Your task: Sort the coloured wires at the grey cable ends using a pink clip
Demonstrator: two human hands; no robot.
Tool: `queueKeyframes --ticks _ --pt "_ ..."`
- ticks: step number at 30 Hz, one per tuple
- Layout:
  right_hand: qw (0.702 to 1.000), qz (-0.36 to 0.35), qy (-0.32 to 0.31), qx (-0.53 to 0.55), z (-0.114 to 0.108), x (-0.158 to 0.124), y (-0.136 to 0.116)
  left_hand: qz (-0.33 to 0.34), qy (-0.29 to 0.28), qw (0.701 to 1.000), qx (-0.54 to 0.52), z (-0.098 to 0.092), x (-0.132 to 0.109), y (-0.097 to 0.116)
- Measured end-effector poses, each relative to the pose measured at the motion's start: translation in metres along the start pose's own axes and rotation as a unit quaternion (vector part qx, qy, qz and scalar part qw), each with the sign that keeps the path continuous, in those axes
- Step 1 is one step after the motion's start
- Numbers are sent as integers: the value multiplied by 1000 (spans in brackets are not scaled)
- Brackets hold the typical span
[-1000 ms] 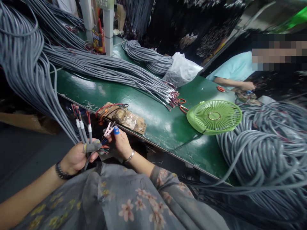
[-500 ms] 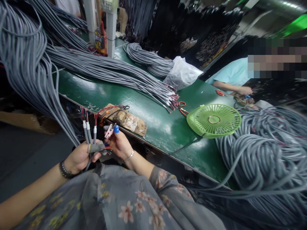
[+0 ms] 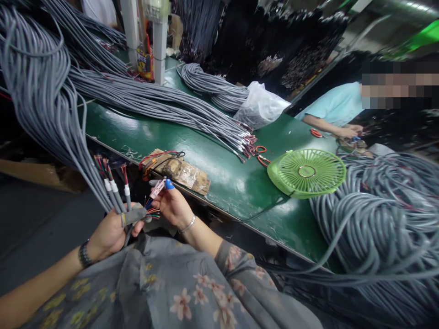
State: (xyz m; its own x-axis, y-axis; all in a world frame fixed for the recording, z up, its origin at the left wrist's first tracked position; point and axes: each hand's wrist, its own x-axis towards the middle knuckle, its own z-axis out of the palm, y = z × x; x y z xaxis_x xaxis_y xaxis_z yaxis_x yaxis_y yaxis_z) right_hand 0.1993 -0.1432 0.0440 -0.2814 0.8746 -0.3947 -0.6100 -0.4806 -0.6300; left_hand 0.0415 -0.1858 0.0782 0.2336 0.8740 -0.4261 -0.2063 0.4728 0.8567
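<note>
In my left hand (image 3: 113,230), fingers closed, several grey cables (image 3: 118,201) stand with white-banded ends and bare-fanned red, black and other coloured wires. A grey finger cover is on one of its fingers. Another cable's thin coloured wires (image 3: 152,212) stick out past that covered finger towards my right hand. My right hand (image 3: 174,208) is closed at the fingertips around a small pink tool (image 3: 158,188), its exact kind unclear. A blue cap covers the thumb tip. Both hands are close together in front of the bench edge.
A wooden block with tape and wires (image 3: 187,176) lies on the green bench's (image 3: 222,169) edge. Beyond are a cable bundle (image 3: 164,103), orange-handled scissors (image 3: 262,155), a green fan (image 3: 305,173) and a cable heap (image 3: 384,219). A co-worker in a light-blue sleeve (image 3: 334,105) works at right.
My left hand has tilted, swinging the cable ends left and slightly down. My right hand has shifted slightly right with the pink tool, and the blue and orange wires show more between the hands.
</note>
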Motion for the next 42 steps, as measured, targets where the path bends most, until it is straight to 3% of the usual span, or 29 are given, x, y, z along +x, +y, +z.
queueKeyframes --ticks 8,19,29,42 --pt "1000 -14 11 7 1 0 1 -7 33 999 -11 9 6 3" --pt "999 -29 30 7 3 2 2 -8 -11 1000 9 4 14 -1" --pt "1000 29 -1 9 0 -1 -2 17 3 1000 12 7 4 0" --pt "999 -38 -6 -19 -2 -1 3 43 51 998 -18 19 1 7"
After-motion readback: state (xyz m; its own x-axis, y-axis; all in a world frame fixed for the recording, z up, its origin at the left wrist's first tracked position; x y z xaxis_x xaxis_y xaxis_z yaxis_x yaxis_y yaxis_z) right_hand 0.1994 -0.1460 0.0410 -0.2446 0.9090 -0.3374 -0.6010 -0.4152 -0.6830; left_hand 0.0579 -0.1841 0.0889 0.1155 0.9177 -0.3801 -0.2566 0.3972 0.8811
